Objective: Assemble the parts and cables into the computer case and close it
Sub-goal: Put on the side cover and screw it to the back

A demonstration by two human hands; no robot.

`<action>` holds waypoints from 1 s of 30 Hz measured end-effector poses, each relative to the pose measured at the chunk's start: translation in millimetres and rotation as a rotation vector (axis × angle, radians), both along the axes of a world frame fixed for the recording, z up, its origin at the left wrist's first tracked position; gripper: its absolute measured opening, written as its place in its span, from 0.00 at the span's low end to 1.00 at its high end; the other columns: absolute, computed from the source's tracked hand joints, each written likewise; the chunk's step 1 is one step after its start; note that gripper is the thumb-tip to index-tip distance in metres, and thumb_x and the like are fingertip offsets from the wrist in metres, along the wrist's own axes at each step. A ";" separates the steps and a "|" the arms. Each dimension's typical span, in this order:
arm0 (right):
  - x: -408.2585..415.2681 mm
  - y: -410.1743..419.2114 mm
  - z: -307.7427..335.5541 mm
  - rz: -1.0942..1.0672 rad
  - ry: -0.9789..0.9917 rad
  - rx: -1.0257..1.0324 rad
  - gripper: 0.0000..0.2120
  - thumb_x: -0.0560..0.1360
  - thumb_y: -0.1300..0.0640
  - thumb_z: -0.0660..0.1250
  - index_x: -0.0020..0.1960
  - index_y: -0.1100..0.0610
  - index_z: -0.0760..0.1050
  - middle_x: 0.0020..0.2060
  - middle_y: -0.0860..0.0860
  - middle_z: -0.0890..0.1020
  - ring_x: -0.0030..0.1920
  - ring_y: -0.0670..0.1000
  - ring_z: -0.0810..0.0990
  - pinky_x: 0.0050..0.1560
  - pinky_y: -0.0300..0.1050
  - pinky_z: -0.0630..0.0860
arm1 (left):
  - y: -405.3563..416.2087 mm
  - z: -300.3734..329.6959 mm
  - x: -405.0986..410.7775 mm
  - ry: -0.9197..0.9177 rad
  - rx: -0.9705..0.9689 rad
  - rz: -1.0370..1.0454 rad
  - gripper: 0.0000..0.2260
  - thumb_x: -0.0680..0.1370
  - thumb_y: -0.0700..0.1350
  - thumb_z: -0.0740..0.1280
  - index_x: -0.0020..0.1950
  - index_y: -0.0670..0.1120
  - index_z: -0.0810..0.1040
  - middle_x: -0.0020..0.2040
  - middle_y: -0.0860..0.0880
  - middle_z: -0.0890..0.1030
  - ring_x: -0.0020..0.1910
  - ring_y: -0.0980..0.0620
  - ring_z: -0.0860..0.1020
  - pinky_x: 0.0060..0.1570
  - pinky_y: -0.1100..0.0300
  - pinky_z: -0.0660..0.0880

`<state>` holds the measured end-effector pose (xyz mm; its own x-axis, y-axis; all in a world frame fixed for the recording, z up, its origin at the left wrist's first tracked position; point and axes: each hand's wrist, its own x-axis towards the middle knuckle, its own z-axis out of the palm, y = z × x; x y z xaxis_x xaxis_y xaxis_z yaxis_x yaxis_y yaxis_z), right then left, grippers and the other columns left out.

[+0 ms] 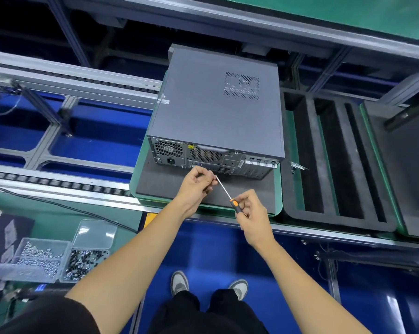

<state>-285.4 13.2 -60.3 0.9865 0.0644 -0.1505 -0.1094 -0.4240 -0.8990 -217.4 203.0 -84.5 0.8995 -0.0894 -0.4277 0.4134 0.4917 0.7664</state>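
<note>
A grey computer case (215, 112) lies on its side on a dark foam pad (170, 186), side panel on, rear ports facing me. My right hand (252, 210) grips the orange-and-black handle of a screwdriver (224, 190) whose thin shaft slants up-left toward the case's rear. My left hand (197, 184) has curled fingers pinched at the shaft's tip, just in front of the rear panel. Whether a screw sits between those fingers is too small to tell.
A green-edged pallet (279, 208) carries the foam pad on a roller conveyor (59, 184). A black foam tray with long slots (336, 165) sits to the right. Clear boxes of silver screws (39, 259) and black screws (85, 261) stand at lower left.
</note>
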 end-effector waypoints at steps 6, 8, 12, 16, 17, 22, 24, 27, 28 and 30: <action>4.2 -6.1 10.9 0.063 0.005 -0.036 0.18 0.70 0.64 0.60 0.47 0.41 0.72 0.35 0.52 0.75 0.31 0.48 0.65 0.34 0.45 0.65 | 2.0 5.6 -3.7 -0.072 0.123 -0.024 0.06 0.81 0.38 0.68 0.46 0.46 0.76 0.39 0.50 0.84 0.37 0.56 0.80 0.41 0.64 0.76; 4.0 -8.6 16.1 0.078 0.006 -0.047 0.18 0.69 0.65 0.60 0.47 0.41 0.73 0.35 0.52 0.75 0.31 0.50 0.65 0.34 0.46 0.65 | 1.1 9.4 -4.8 -0.098 0.140 -0.043 0.05 0.81 0.39 0.69 0.45 0.46 0.78 0.38 0.50 0.83 0.35 0.56 0.78 0.42 0.62 0.74; 3.5 -11.6 30.3 0.110 -0.002 -0.038 0.16 0.69 0.64 0.60 0.47 0.43 0.73 0.36 0.53 0.77 0.32 0.56 0.67 0.33 0.43 0.64 | 0.7 18.5 -5.9 -0.107 0.067 -0.061 0.09 0.80 0.38 0.68 0.42 0.50 0.77 0.38 0.49 0.81 0.36 0.56 0.76 0.41 0.64 0.74; 5.2 -15.5 40.6 0.155 -0.028 -0.055 0.14 0.71 0.64 0.61 0.47 0.44 0.73 0.36 0.50 0.78 0.31 0.50 0.67 0.33 0.37 0.64 | 2.4 29.1 -8.2 -0.141 0.048 -0.066 0.05 0.77 0.42 0.70 0.44 0.48 0.75 0.37 0.50 0.79 0.36 0.55 0.76 0.42 0.63 0.73; 5.9 -16.8 41.7 0.167 -0.030 -0.063 0.15 0.71 0.65 0.61 0.47 0.44 0.73 0.37 0.49 0.78 0.31 0.52 0.68 0.33 0.37 0.64 | 2.8 30.5 -8.8 -0.152 0.048 -0.067 0.05 0.76 0.43 0.70 0.44 0.47 0.74 0.36 0.50 0.78 0.36 0.55 0.75 0.43 0.62 0.73; 9.6 -19.6 44.2 0.206 -0.054 -0.075 0.16 0.70 0.64 0.61 0.47 0.43 0.72 0.37 0.41 0.77 0.32 0.46 0.67 0.34 0.33 0.65 | 3.8 33.3 -8.9 -0.183 0.043 -0.068 0.05 0.78 0.44 0.68 0.47 0.44 0.74 0.37 0.50 0.79 0.37 0.55 0.76 0.44 0.61 0.73; 10.7 -20.5 44.2 0.209 -0.067 -0.083 0.16 0.70 0.64 0.61 0.47 0.43 0.72 0.36 0.40 0.76 0.31 0.45 0.67 0.33 0.32 0.64 | 3.1 32.9 -8.0 -0.165 0.036 -0.047 0.04 0.80 0.41 0.66 0.47 0.44 0.73 0.40 0.49 0.82 0.38 0.55 0.78 0.44 0.62 0.75; 11.8 -23.3 42.2 0.200 -0.065 -0.084 0.15 0.70 0.63 0.61 0.47 0.43 0.72 0.37 0.40 0.76 0.31 0.45 0.66 0.33 0.32 0.64 | 1.0 31.4 -7.6 -0.116 0.025 -0.012 0.07 0.83 0.35 0.63 0.47 0.44 0.72 0.43 0.49 0.85 0.40 0.56 0.81 0.44 0.65 0.77; 12.0 -24.2 42.0 0.203 -0.065 -0.089 0.15 0.70 0.63 0.61 0.47 0.43 0.72 0.37 0.40 0.76 0.31 0.45 0.66 0.33 0.32 0.64 | -0.1 30.7 -8.3 -0.106 0.025 -0.003 0.07 0.83 0.35 0.62 0.47 0.44 0.72 0.44 0.49 0.85 0.40 0.57 0.81 0.44 0.65 0.77; 13.2 -25.4 42.5 0.207 -0.069 -0.100 0.15 0.70 0.62 0.60 0.47 0.43 0.72 0.37 0.40 0.76 0.31 0.45 0.67 0.33 0.32 0.64 | -2.7 30.3 -9.9 -0.099 0.021 0.018 0.06 0.84 0.35 0.61 0.49 0.44 0.73 0.44 0.49 0.85 0.40 0.58 0.81 0.44 0.66 0.77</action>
<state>-272.2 -12.3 -17.8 0.9620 0.2543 -0.0992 0.0491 -0.5186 -0.8536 -227.4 200.3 -54.3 0.9387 -0.0646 -0.3386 0.3264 0.4823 0.8129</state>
